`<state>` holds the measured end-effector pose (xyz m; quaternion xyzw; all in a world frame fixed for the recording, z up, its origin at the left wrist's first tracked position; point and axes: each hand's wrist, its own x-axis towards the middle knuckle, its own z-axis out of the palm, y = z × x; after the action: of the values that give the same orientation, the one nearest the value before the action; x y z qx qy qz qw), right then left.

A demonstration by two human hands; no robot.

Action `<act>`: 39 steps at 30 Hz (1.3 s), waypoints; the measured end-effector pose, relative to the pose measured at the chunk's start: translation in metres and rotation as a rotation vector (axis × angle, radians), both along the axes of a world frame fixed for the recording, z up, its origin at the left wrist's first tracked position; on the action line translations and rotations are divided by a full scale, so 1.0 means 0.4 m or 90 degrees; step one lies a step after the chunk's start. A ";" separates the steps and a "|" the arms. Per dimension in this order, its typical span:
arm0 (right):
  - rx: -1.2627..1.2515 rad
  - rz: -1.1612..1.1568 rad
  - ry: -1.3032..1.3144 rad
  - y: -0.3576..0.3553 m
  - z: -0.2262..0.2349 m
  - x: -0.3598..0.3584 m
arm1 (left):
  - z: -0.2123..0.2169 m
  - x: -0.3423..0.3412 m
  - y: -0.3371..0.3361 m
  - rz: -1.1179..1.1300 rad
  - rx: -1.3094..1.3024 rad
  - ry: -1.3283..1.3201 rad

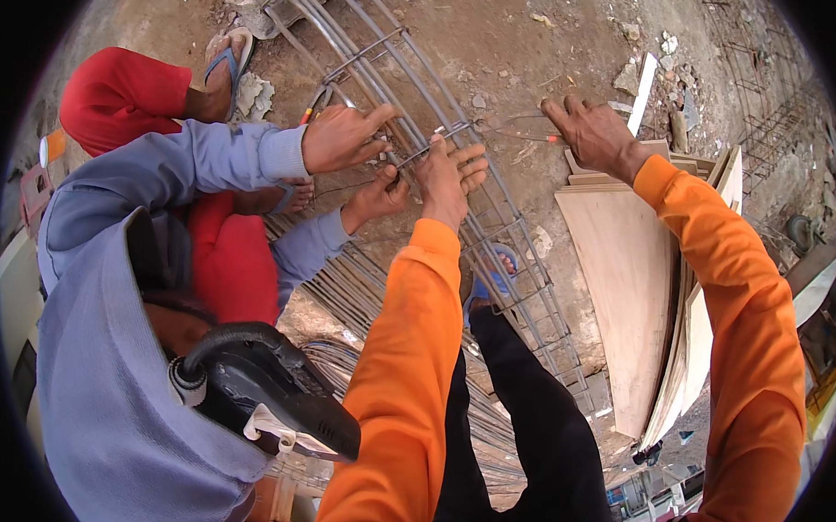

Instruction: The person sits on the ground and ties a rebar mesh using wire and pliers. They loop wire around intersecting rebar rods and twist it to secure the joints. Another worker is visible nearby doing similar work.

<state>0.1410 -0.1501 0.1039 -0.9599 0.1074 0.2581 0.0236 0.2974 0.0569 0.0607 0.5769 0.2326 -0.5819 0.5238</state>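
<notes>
A long steel rebar cage (511,228) of lengthwise bars and square stirrups runs slantwise before me. My left hand (443,185) is on it, fingers curled over a bar beside a stirrup, thumb raised. To the right, my right hand (593,137) is closed around the handles of thin pincers (517,131), whose jaws reach the cage's edge by that stirrup. Part of the handles is hidden by my fingers. Across the cage, a co-worker's hand (345,137) holds another pair of pincers (318,101); their other hand (376,198) is close to my left hand.
The crouching co-worker in a grey-blue hooded top (145,363) is close on my left. Bundled steel bars (345,286) lie under and beside the cage. Stacked plywood sheets (622,291) stand at right. Rubble (628,77) and mesh (771,101) lie farther right.
</notes>
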 end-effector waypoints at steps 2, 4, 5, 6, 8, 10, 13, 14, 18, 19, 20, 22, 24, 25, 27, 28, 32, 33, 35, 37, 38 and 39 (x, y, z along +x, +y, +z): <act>0.178 -0.079 0.097 -0.016 0.015 0.022 | -0.002 -0.004 -0.006 0.070 0.027 -0.007; 0.369 -0.180 0.167 -0.042 0.011 0.026 | 0.000 -0.015 -0.015 0.102 0.035 -0.017; 0.475 -0.236 0.186 -0.059 -0.003 0.027 | 0.003 -0.020 -0.016 0.105 0.035 -0.025; 0.580 -0.291 0.204 -0.071 -0.011 0.024 | 0.005 -0.025 -0.020 0.110 0.033 -0.033; 0.757 -0.528 0.439 -0.052 0.061 0.093 | 0.028 -0.044 0.005 0.108 0.048 -0.133; 0.986 -0.750 0.497 -0.069 0.015 0.025 | 0.072 -0.118 0.012 0.083 0.035 -0.203; 1.032 -0.766 0.395 -0.029 -0.019 -0.031 | 0.151 -0.281 0.081 0.032 0.011 -0.251; 1.022 -0.756 0.339 -0.012 -0.030 -0.046 | 0.172 -0.342 0.132 0.004 -0.005 -0.230; 0.597 -0.415 0.217 0.001 -0.049 -0.057 | 0.200 -0.575 0.404 -0.011 -0.045 -0.101; 0.592 -0.453 0.165 0.024 -0.023 -0.044 | 0.215 -0.604 0.463 -0.015 0.010 -0.084; 0.606 -0.461 0.180 0.019 -0.032 -0.056 | 0.233 -0.618 0.512 -0.026 0.059 -0.063; 0.637 -0.480 0.210 0.014 -0.066 -0.089 | 0.251 -0.598 0.608 -0.078 0.130 -0.056; 0.744 -0.641 0.279 0.041 -0.009 -0.042 | 0.213 -0.590 0.759 -0.018 0.099 -0.113; 0.794 -0.725 0.315 0.051 0.008 -0.030 | 0.225 -0.551 0.781 -0.008 0.147 -0.112; 0.838 -0.732 0.321 0.050 -0.017 -0.057 | 0.249 -0.473 0.801 -0.002 0.223 -0.119; 0.863 -0.729 0.324 0.056 -0.022 -0.052 | 0.253 -0.440 0.803 0.004 0.260 -0.135; 0.741 -0.558 0.204 0.049 0.026 -0.033 | 0.282 -0.368 0.819 0.051 0.348 -0.178; 0.653 -0.466 0.180 0.040 0.031 -0.026 | 0.280 -0.363 0.825 0.059 0.350 -0.179; 0.414 -0.272 0.081 0.040 0.028 -0.024 | 0.288 -0.376 0.833 0.066 0.360 -0.174; 0.104 -0.074 -0.063 0.043 0.005 -0.061 | 0.285 -0.392 0.840 0.067 0.358 -0.163; 0.009 -0.028 -0.108 0.032 -0.022 -0.067 | 0.285 -0.409 0.848 0.067 0.357 -0.157; -0.091 0.014 -0.149 0.006 -0.057 -0.078 | 0.280 -0.423 0.855 0.061 0.351 -0.149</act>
<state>0.1099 -0.1476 0.0811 -0.9838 0.1117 0.1361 -0.0350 0.1283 0.3991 0.1728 0.7490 0.3470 -0.4007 0.3975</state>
